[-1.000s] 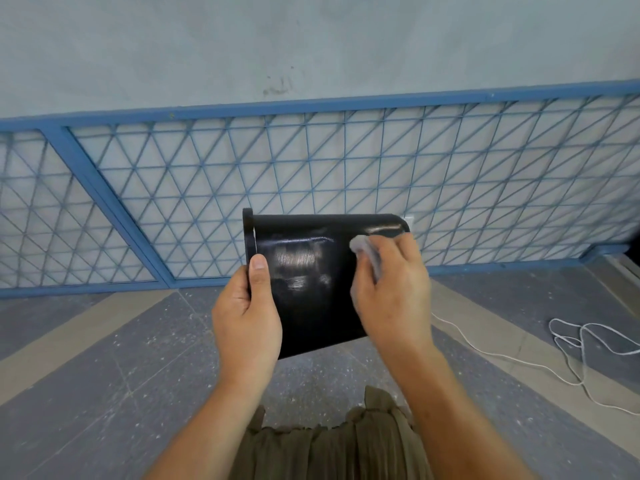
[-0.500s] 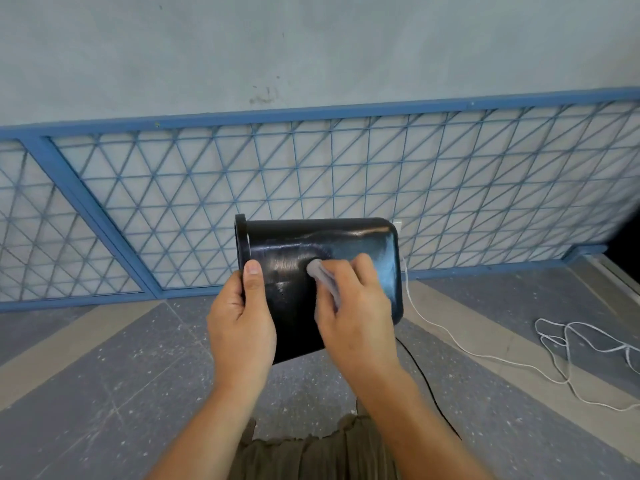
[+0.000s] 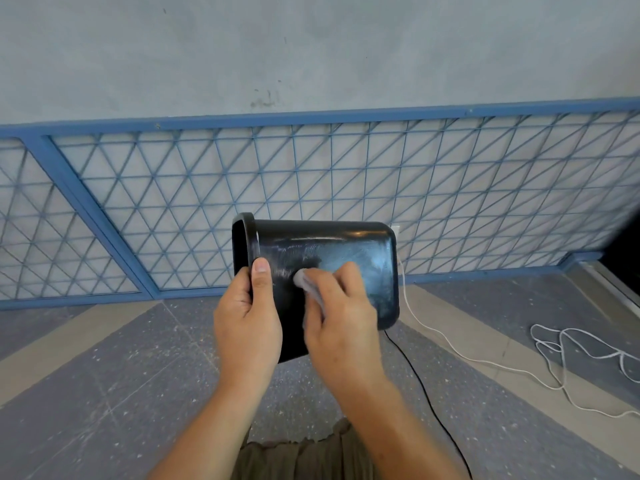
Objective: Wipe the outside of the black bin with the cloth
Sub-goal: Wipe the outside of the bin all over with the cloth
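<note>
The black bin point(image 3: 353, 258) lies on its side in the air, its open rim to the left and its base to the right. My left hand point(image 3: 247, 317) grips it at the rim end, thumb up along the wall. A small grey cloth point(image 3: 302, 277) is bunched under the fingers of my right hand point(image 3: 341, 317), which presses it against the bin's side near the middle. The shiny wall shows wet streaks to the right of the cloth. Most of the cloth is hidden by my fingers.
A blue metal mesh fence point(image 3: 346, 188) runs along the grey wall behind the bin. A white cable point(image 3: 554, 344) lies coiled on the floor at the right, and a black cable point(image 3: 426, 396) runs along the floor under my right forearm.
My right hand with the cloth has slid left along the bin's wall, from near the base end to the middle. The left hand keeps its hold at the rim.
</note>
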Tool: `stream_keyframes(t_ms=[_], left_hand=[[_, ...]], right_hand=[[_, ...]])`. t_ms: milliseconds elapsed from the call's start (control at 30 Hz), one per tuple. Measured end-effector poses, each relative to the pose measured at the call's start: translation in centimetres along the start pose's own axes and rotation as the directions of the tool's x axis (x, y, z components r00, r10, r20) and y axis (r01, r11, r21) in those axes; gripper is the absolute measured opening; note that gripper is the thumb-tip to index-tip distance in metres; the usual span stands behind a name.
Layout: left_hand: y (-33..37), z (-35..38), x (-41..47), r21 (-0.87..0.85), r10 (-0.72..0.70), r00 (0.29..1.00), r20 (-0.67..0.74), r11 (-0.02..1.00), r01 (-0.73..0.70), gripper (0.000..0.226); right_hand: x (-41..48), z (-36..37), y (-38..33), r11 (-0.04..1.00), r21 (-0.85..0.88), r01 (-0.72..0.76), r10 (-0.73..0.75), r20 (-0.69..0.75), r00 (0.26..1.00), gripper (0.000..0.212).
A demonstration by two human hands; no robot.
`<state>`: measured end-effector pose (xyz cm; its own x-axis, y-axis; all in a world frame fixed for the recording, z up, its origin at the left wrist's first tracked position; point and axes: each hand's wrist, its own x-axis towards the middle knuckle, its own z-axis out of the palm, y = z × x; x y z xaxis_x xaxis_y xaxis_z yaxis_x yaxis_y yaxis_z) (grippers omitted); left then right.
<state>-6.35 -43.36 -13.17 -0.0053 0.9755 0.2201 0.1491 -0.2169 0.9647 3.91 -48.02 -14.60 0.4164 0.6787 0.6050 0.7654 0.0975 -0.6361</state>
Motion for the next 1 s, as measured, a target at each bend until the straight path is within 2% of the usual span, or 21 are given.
stream_keyframes(t_ms=[133,267,367,567,733,867,1000], left_hand=[[-0.3,-0.3,0.0,-0.032,-0.008,1.000,0.016,0.999,0.008,0.043],[-0.3,-1.4,0.7,-0.018,-0.031,0.999,0.038,0.999,0.032,0.048],[-0.2,-1.7,1.1,-0.016,-0.044,0.999,0.019,0.999,0.045,0.044],[-0.2,-0.7,0.6,-0.035,-0.051,0.998,0.023,0.998,0.051,0.045],[-0.2,-0.9,0.1,-0.042,-0.058,0.998,0.033,0.997,0.059,0.042],[-0.1,-1.5,0.0,-0.014,-0.021,0.998,0.054,1.000,0.022,0.057],[-0.1,-1.3,-0.3,0.039,0.028,0.995,0.095,0.999,-0.032,0.069]], right_hand=[[2.6,0.1,-0.1,1.000,0.011,0.027,-0.026,-0.051,0.998,0.027],[4.2,-1.0,1.9,0.999,-0.021,-0.042,0.039,-0.132,0.991,0.025],[2.9,-1.1,3.0,0.995,-0.047,-0.088,0.083,-0.112,0.990,0.026],[-0.1,0.8,0.1,0.999,0.000,0.041,-0.041,-0.009,0.999,0.027],[3.4,0.3,0.2,0.999,-0.022,0.029,-0.030,-0.066,0.997,0.028],[4.2,-0.5,1.4,0.998,-0.051,-0.037,0.031,-0.128,0.991,0.025],[3.9,-0.2,0.5,0.999,-0.017,-0.037,0.035,-0.113,0.993,0.025]])
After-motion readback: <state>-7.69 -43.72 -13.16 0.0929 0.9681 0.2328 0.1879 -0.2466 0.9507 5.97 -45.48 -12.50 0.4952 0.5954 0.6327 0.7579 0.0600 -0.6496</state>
